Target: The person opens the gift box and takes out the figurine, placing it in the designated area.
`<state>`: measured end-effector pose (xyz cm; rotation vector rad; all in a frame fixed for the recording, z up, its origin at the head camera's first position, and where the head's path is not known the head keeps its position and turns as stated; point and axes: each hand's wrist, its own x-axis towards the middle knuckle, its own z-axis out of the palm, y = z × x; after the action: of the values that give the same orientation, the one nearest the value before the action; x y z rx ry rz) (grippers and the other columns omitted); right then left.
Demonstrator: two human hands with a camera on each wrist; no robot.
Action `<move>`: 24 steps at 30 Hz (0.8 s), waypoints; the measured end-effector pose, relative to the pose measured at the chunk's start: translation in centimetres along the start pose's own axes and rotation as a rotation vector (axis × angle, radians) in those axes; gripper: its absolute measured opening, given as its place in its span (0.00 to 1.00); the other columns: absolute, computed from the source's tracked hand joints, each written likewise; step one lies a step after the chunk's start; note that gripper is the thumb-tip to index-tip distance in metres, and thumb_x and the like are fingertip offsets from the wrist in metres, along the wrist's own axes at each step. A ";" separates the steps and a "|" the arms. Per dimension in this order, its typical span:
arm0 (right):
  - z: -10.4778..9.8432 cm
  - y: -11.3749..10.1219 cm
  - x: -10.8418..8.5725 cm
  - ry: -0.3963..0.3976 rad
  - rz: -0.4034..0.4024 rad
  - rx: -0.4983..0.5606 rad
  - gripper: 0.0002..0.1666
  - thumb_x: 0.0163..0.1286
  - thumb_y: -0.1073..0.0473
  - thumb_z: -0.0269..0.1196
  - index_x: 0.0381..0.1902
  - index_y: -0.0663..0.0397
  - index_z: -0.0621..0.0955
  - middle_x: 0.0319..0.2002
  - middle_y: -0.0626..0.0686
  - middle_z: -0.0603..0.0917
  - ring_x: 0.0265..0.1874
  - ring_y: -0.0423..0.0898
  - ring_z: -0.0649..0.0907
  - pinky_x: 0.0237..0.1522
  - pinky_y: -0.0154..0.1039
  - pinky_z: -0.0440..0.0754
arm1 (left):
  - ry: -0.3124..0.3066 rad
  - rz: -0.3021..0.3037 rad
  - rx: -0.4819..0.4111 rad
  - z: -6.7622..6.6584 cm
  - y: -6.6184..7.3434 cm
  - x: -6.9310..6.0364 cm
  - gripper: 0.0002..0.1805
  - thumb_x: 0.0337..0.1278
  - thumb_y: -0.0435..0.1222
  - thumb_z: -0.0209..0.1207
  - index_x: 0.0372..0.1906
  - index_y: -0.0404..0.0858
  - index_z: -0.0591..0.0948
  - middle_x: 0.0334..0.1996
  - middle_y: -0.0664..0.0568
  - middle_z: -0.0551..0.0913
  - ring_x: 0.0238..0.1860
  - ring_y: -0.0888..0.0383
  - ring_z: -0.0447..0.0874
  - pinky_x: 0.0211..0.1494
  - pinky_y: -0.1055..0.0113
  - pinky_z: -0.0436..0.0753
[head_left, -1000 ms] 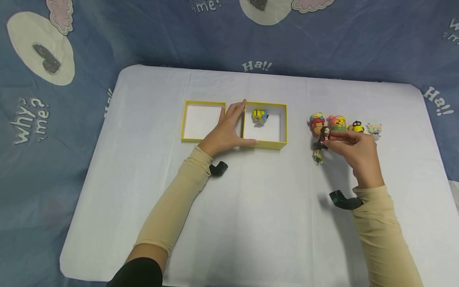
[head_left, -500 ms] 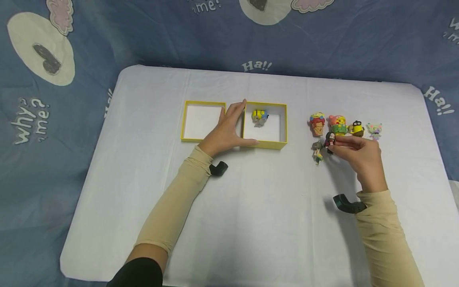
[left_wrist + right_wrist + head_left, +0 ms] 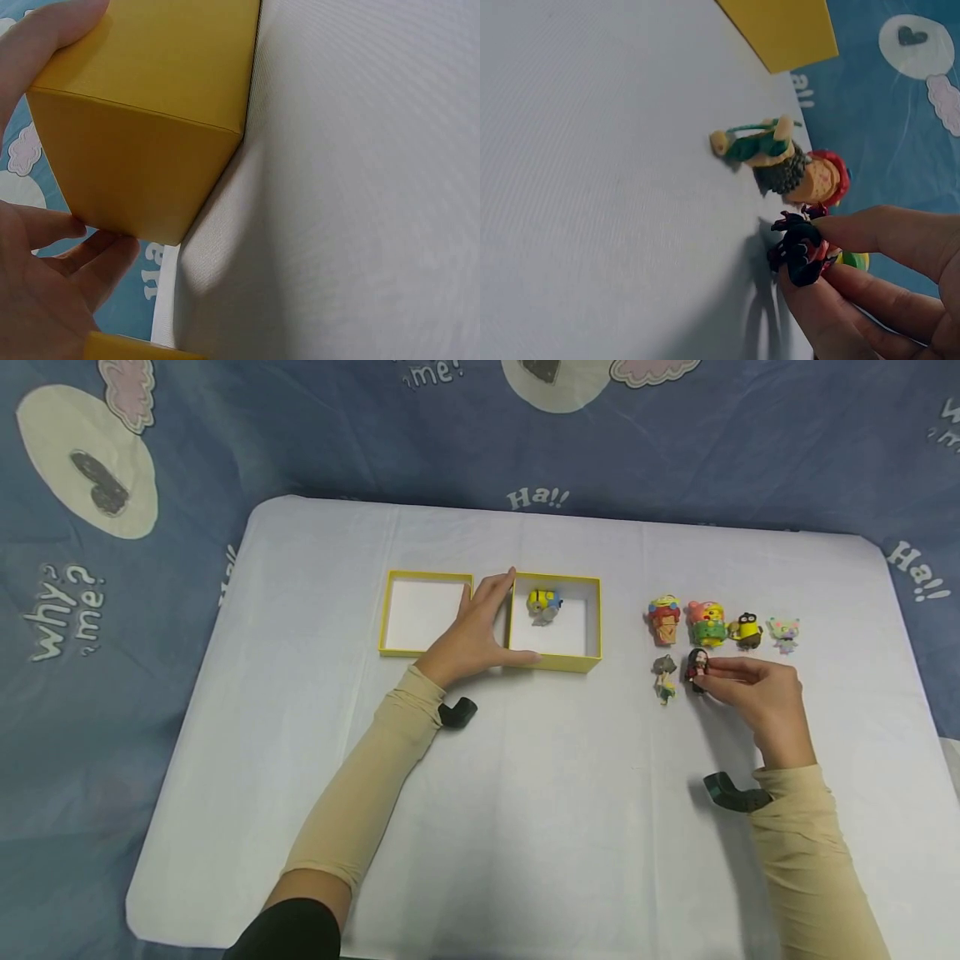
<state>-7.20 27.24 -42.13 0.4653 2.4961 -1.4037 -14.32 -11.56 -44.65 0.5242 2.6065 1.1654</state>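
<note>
In the head view my right hand (image 3: 765, 697) pinches a small dark-haired figurine (image 3: 697, 667) between thumb and fingers, low over the white table. The right wrist view shows this dark figurine (image 3: 802, 251) at the fingertips; whether it touches the table I cannot tell. Just left of it lies a green-and-grey figurine (image 3: 664, 679). My left hand (image 3: 472, 631) holds the open yellow box (image 3: 558, 663), thumb at its front wall and fingers towards its back left corner. A yellow-and-blue figurine (image 3: 543, 602) lies inside that box.
Left of the box lies its shallow yellow-rimmed lid (image 3: 384, 618), partly behind my left hand. Behind the held figurine stand an ice-cream-cone figurine (image 3: 664, 622), a pink-and-green figurine (image 3: 707, 625), a Minion figurine (image 3: 747, 631) and a pastel figurine (image 3: 784, 633). A patterned blue cloth (image 3: 337, 427) surrounds the table.
My right hand has moved the dark-haired figurine right and towards me, from over the green-and-grey figurine to beside it. The left hand and box have stayed put.
</note>
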 end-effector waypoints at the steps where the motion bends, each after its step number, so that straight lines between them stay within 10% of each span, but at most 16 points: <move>1: -0.1 0.1 0.0 -0.002 0.004 0.002 0.28 0.65 0.59 0.74 0.59 0.70 0.81 0.26 0.22 0.86 0.30 0.23 0.85 0.32 0.21 0.85 | 0.001 0.001 -0.001 0.0 0.0 0.0 0.72 0.42 0.60 0.78 0.85 0.41 0.46 0.81 0.47 0.54 0.84 0.50 0.47 0.88 0.53 0.27; 24: -0.8 0.6 -0.3 0.093 0.038 -0.145 0.25 0.60 0.44 0.77 0.50 0.52 0.91 0.23 0.18 0.83 0.30 0.24 0.82 0.33 0.24 0.78 | 0.007 0.007 -0.008 0.1 -0.1 0.0 0.72 0.41 0.60 0.78 0.85 0.41 0.46 0.80 0.47 0.56 0.84 0.50 0.49 0.88 0.52 0.27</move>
<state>-6.74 28.15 -42.13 0.5566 2.6247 -1.2022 -14.34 -11.55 -44.72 0.5283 2.6066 1.1820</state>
